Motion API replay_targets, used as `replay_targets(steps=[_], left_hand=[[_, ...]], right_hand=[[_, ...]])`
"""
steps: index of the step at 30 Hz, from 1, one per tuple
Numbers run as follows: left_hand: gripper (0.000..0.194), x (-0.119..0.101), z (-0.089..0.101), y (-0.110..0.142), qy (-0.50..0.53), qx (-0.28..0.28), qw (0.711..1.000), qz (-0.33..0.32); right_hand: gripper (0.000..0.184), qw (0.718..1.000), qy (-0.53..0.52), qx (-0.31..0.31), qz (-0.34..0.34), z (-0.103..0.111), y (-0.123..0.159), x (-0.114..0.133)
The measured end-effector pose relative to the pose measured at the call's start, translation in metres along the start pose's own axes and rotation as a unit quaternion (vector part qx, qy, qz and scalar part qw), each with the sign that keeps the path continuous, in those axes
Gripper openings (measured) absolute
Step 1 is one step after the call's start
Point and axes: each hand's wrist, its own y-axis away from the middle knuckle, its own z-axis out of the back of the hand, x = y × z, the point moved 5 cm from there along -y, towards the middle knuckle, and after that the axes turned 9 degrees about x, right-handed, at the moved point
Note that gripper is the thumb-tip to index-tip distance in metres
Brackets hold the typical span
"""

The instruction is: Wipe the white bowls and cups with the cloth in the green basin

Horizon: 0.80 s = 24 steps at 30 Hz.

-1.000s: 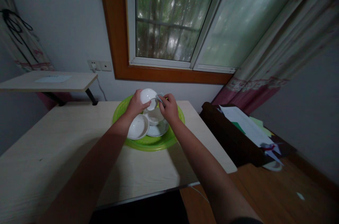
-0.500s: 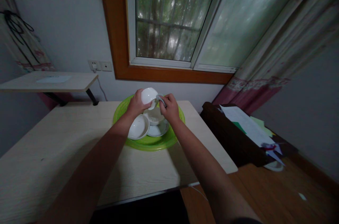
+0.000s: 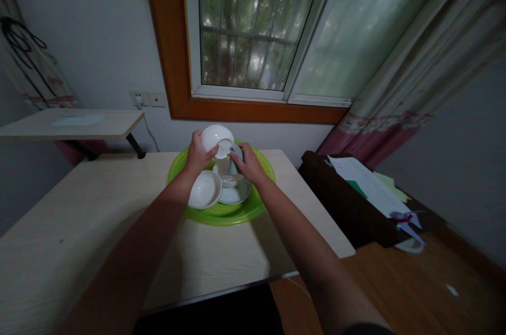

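Note:
My left hand [image 3: 198, 152] grips a white bowl [image 3: 213, 137], tilted so that its underside and foot ring show. In my right hand [image 3: 250, 162] is a grey cloth [image 3: 236, 158], held at the right side of that bowl, with part of it hanging down. Both hands are above a bright green basin [image 3: 237, 217]. Inside it lie a white bowl [image 3: 204, 191] at the left, a white plate [image 3: 236, 195] at the right, and another white bowl [image 3: 231, 182] on the plate, partly hidden by the cloth.
The basin stands on a pale wooden table [image 3: 118, 187] near the wall. A raised shelf [image 3: 106, 129] is at the left. To the right, papers [image 3: 367, 187] lie on a dark brown piece of furniture [image 3: 332, 203]. A window [image 3: 253, 24] is ahead.
The held bowl has turned to show more of its underside and shifted slightly left and up. The cloth has moved to the bowl's lower right and now hangs down further.

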Motion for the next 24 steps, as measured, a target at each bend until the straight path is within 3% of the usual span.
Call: replay_targets(steps=[4,15,24], left_hand=[[0.071,0.007,-0.005,-0.001,0.005,0.008,1.000,-0.011],[0.077,0.022,-0.017,-0.006,0.082,0.041,0.995,-0.032],[0.074,0.025,-0.025,-0.006,0.094,0.072,0.993,-0.027]], right_hand=[[0.051,0.999,-0.035,-0.004,-0.031,-0.006,0.001,-0.007],[0.057,0.977,-0.176,-0.004,-0.125,-0.001,0.002,-0.009],[0.054,0.981,-0.156,-0.045,-0.103,0.005,0.002,-0.011]])
